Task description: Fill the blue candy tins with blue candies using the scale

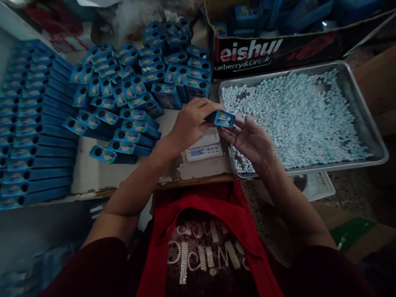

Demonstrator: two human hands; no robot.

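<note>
In my left hand (192, 120) is a small blue candy box (224, 118), its printed end with a hole facing up; white pieces show at the hole. Palm up, my right hand (255, 142) is beside the box, fingers stretched out and fingertips at its lower edge; I cannot make out anything in the palm. Below the hands lies a white digital scale (204, 152) with a lit display. Right of it stands a metal tray (382, 154), with a broad layer of pale blue and white candies (306, 119) partly under my right hand.
Several blue boxes with open holes (123, 136) stand and lean on the table left of the scale. Stacked blue boxes (46, 136) line the far left. Behind the tray is a black printed carton (278, 53) holding more blue packs.
</note>
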